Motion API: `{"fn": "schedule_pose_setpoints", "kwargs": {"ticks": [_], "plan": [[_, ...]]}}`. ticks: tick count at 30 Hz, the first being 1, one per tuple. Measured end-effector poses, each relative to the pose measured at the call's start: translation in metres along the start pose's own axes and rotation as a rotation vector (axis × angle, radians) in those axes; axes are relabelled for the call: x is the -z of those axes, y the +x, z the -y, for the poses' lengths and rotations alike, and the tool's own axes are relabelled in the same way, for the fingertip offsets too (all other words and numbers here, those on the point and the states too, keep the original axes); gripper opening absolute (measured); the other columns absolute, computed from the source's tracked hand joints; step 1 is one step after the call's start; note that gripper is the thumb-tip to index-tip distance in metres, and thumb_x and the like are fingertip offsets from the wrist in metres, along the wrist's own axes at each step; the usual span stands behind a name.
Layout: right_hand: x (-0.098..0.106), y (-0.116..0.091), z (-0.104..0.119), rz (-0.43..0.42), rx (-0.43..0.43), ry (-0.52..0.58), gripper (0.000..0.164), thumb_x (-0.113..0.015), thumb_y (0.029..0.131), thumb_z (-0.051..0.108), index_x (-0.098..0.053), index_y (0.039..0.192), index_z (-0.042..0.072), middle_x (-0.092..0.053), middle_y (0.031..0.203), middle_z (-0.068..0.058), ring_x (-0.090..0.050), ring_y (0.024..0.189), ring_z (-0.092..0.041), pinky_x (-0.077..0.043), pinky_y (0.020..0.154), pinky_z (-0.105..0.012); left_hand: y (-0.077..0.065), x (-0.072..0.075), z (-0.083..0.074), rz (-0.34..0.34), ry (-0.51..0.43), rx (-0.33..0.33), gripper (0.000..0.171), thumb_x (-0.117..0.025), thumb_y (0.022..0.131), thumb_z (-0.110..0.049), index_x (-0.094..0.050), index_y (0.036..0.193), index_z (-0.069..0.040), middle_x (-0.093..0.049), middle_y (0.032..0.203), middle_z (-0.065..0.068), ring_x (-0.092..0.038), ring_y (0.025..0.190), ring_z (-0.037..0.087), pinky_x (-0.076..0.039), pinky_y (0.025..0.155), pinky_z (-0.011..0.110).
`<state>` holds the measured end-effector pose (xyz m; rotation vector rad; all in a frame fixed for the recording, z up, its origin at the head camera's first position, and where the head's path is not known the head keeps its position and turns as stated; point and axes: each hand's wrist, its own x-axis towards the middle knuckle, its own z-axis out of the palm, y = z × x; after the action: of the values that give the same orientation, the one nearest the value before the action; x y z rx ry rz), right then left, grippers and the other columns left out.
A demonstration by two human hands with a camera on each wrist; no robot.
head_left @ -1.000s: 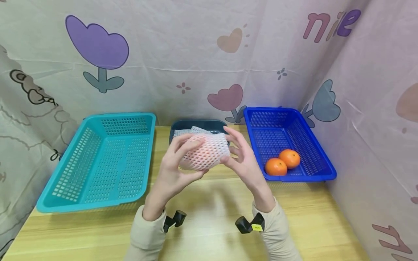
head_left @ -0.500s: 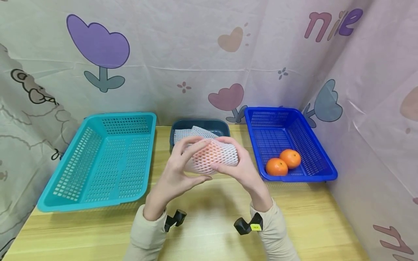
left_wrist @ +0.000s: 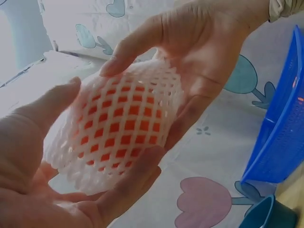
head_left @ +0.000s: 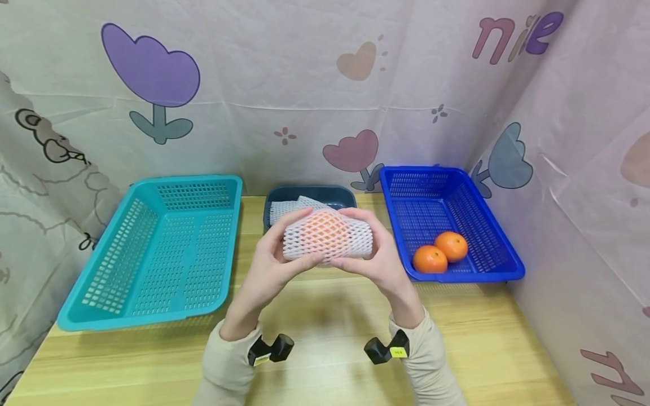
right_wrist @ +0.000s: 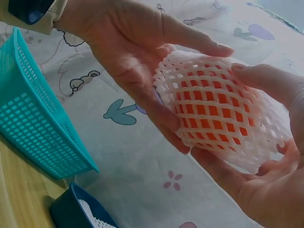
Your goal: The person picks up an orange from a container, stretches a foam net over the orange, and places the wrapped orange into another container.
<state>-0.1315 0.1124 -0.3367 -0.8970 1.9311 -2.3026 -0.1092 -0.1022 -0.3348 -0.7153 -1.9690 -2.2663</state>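
Head view: the left hand [head_left: 266,262] and right hand [head_left: 380,260] grip a net-wrapped orange fruit [head_left: 328,235] above the table [head_left: 325,361], before the dark tray [head_left: 336,195] near its far edge; two oranges [head_left: 431,260] touch in the near left corner of the blue basket [head_left: 491,239].

Soft shadows and glare mark the yellowish wood-grain tabletop [head_left: 327,344] below the white foam-mesh sleeve [head_left: 327,238]; wrist views look hazier

Two hands [head_left: 264,262] [head_left: 383,262], three orange fruits [head_left: 429,260] [head_left: 451,247] [head_left: 326,226], two baskets [head_left: 178,254] [head_left: 416,214], one bin [head_left: 341,195], perhaps three foam nets [head_left: 360,238] [head_left: 283,210] [head_left: 313,204]
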Motion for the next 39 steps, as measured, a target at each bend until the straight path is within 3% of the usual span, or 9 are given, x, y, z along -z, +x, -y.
{"fn": "schedule_pose_setpoints", "kwargs": {"ticks": [9, 18, 30, 39], "plan": [[-0.0008, -0.0013, -0.0027, 0.049, 0.008, 0.030, 0.078, -0.086, 0.077, 0.010, -0.045, 0.142, 0.000, -0.047, 0.138, -0.019, -0.051, 0.117, -0.033, -0.054, 0.092, -0.033, -0.0016, 0.0011, 0.0021, -0.058, -0.009, -0.052, 0.063, -0.078, 0.074, 0.015, -0.056, 0.132, 0.000, -0.049, 0.138, 0.014, -0.060, 0.106, 0.033, -0.060, 0.079, 0.039], [-0.0008, -0.0020, -0.0047, 0.068, -0.004, 0.033, 0.079, -0.085, 0.076, 0.004, -0.044, 0.144, 0.002, -0.045, 0.140, -0.019, -0.050, 0.119, -0.035, -0.054, 0.094, -0.036, -0.0046, 0.0020, 0.0008, -0.106, 0.065, -0.062, 0.055, -0.082, 0.071, 0.012, -0.062, 0.122, 0.003, -0.056, 0.133, 0.012, -0.067, 0.091, 0.034, -0.061, 0.068, 0.042], [-0.0009, -0.0024, -0.0038, 0.074, -0.082, 0.011, 0.077, -0.081, 0.083, 0.013, -0.040, 0.149, 0.008, -0.041, 0.144, -0.016, -0.049, 0.120, -0.035, -0.055, 0.091, -0.038, -0.0027, 0.0024, 0.0001, -0.070, 0.035, -0.018, 0.065, -0.081, 0.074, 0.011, -0.059, 0.133, -0.007, -0.052, 0.136, 0.009, -0.061, 0.105, 0.033, -0.060, 0.080, 0.042], [-0.0029, 0.0005, -0.0080, 0.047, -0.032, 0.030, 0.077, -0.084, 0.080, 0.011, -0.044, 0.145, 0.005, -0.044, 0.141, -0.018, -0.052, 0.117, -0.035, -0.056, 0.089, -0.037, -0.0030, 0.0036, -0.0004, -0.064, 0.020, 0.024, 0.076, -0.081, 0.075, 0.010, -0.051, 0.141, -0.012, -0.047, 0.140, 0.008, -0.053, 0.117, 0.031, -0.057, 0.087, 0.040]]}}
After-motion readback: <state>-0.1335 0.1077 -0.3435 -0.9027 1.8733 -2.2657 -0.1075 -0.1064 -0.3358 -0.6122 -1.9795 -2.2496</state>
